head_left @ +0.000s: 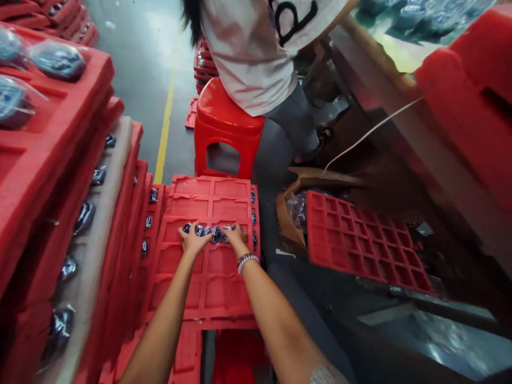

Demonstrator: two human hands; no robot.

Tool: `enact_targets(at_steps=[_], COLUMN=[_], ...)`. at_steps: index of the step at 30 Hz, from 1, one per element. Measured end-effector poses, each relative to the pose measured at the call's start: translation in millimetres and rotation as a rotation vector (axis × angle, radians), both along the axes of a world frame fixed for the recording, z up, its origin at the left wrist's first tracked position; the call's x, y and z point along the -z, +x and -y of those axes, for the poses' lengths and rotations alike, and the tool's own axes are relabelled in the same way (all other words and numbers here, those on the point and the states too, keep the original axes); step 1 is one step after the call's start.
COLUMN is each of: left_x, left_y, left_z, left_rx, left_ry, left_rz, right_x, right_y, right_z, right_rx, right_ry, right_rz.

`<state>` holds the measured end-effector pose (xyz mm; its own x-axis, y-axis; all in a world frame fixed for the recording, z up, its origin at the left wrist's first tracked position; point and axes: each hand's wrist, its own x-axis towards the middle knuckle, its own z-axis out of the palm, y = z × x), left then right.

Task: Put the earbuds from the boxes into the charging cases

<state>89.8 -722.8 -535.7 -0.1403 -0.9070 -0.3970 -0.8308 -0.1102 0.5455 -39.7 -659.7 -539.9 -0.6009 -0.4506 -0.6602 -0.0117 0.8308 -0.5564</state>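
A row of several small dark, shiny pieces in clear plastic wrap (216, 234) lies across the red foam tray (227, 263) in front of me. My left hand (194, 241) has its fingers curled around the left end of the row, thumb pointing inward. At the right end, my right hand (237, 234) closes on the wrapped pieces, a beaded bracelet on its wrist. Between them the two hands squeeze the row together. Whether the pieces touch the tray floor or are slightly raised, I cannot tell. The tray's other shallow pockets around my hands show bare red foam.
Tall stacks of red trays (90, 176) with wrapped dark pieces rise on the left. A person (252, 58) sits on a red stool (230, 114) ahead. To the right, a many-pocketed red tray (360, 234) leans by an open cardboard box (292, 224) below a workbench (404, 133).
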Motion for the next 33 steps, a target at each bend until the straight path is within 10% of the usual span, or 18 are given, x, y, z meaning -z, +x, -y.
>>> enact_targets(at_steps=[16, 23, 33], left_x=[-1.8, -1.7, -41.9], left_y=[-29.7, -25.9, -10.9], left_z=[-50.2, -54.6, -69.5], left_rx=[0.132, 0.215, 0.332], left_ry=[-0.210, -0.190, -0.199], left_rz=[-0.244, -0.285, -0.295], right_x=[2.3, 14.3, 1.9], right_y=[-17.3, 0.3, 35.1], right_z=[-6.2, -21.8, -65.3], right_rx=[0.130, 0.304, 0.478], right_ry=[-0.210, -0.396, -0.641], right_rz=[0.687, 0.657, 0.693])
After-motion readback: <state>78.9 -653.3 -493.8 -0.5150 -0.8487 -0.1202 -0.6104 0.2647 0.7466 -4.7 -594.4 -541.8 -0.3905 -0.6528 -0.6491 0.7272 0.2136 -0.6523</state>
